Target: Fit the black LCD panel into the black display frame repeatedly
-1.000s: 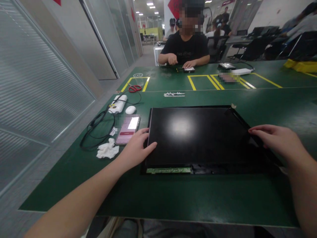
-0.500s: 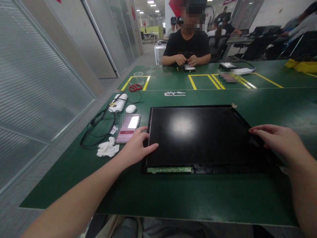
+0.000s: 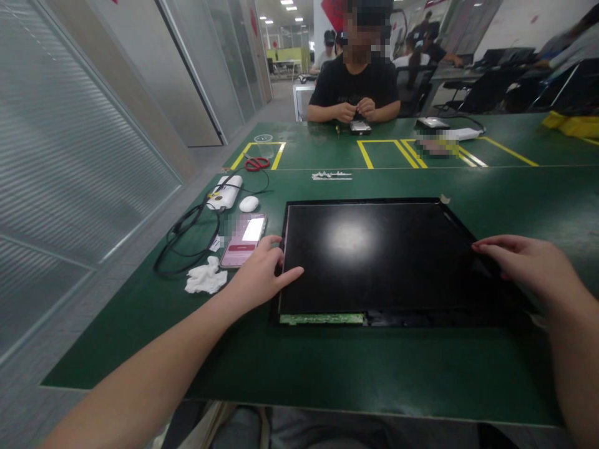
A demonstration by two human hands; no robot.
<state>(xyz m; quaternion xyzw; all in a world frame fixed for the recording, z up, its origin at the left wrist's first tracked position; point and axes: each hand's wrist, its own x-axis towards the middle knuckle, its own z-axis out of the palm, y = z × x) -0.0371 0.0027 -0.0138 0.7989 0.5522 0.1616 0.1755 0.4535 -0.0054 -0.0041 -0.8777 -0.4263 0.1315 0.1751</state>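
A flat black display panel (image 3: 388, 268) lies face up on the green table, with a green circuit strip (image 3: 322, 318) along its near left edge. My left hand (image 3: 266, 271) holds the panel's left edge, thumb stretched over the screen and the other fingers curled at the side. At the right edge, my right hand (image 3: 519, 259) pinches thumb and forefinger together against the frame; what lies between the fingertips is hidden. A small pale tab (image 3: 444, 199) sticks up at the panel's far right corner.
Left of the panel lie a phone (image 3: 243, 240), a crumpled tissue (image 3: 206, 276), a white rounded case (image 3: 249, 204), a white device (image 3: 225, 192) and black cable (image 3: 175, 243). Beyond are red-handled scissors (image 3: 257, 164), a clear cup (image 3: 263, 146) and thin white strips (image 3: 331, 176). A person (image 3: 358, 87) sits opposite, handling something small.
Both my hands stay at the panel's edges with almost no movement. The view has shifted slightly. The person opposite has raised their fingers a little.
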